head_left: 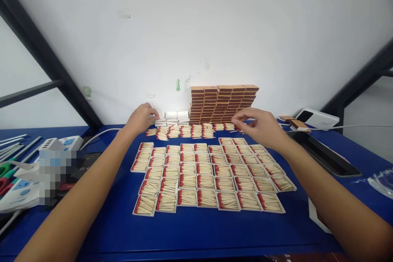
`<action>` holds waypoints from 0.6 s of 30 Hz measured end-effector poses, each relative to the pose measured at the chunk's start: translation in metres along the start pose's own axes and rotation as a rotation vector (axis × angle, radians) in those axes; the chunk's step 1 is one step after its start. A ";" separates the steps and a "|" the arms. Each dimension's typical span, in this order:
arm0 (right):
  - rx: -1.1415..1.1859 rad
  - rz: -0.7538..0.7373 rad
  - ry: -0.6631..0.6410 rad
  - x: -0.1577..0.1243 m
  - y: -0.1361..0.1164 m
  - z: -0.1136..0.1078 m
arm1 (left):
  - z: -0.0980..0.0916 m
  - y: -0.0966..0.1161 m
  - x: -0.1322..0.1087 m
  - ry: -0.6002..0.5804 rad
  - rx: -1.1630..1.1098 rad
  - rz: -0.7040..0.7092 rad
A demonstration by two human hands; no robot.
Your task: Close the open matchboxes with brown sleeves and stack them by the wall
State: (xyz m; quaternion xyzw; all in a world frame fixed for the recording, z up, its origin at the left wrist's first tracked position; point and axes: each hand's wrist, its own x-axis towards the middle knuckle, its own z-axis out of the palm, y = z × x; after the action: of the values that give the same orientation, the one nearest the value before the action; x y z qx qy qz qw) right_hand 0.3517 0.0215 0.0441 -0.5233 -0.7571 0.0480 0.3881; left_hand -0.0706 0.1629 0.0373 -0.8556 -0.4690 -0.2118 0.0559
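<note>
My left hand (143, 117) reaches to the left end of a small stack of white trays (177, 117), its thumb and fingertips close together at the edge; whether it grips one is hidden. At the right end of a row of loose red-tipped matches (196, 131), my right hand (253, 123) has its thumb and forefinger pinched, and what is between them is too small to make out. Behind it stands a tall stack of brown matchboxes (221, 104). Nearer to me, many white trays filled with matches (205, 182) lie side by side in rows.
On the blue table (196, 237), a white power strip (23, 190), scissors (7, 176) and metal rods are at the left. A black tray (325, 153), a white device (317, 118) and two matchboxes (297, 125) sit at the right. A white wall rises behind.
</note>
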 end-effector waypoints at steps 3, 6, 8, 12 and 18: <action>0.005 0.012 0.012 0.006 0.004 -0.001 | 0.004 0.007 0.003 0.001 -0.013 0.000; 0.004 0.002 0.000 0.011 0.002 -0.004 | 0.003 0.012 0.002 0.028 -0.013 0.004; -0.018 0.000 -0.032 0.011 0.001 -0.010 | 0.001 0.017 -0.001 0.075 0.000 0.005; -0.081 0.021 -0.119 0.003 0.007 -0.026 | -0.006 0.033 -0.011 0.171 0.025 0.032; -0.137 -0.005 -0.260 -0.012 0.035 -0.025 | -0.001 0.064 -0.034 0.120 -0.007 0.157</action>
State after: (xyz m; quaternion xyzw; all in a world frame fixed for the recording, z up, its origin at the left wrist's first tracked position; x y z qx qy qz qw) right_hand 0.3957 0.0188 0.0389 -0.5362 -0.8037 0.0627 0.2503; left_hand -0.0340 0.1000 0.0310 -0.8757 -0.3956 -0.2591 0.0974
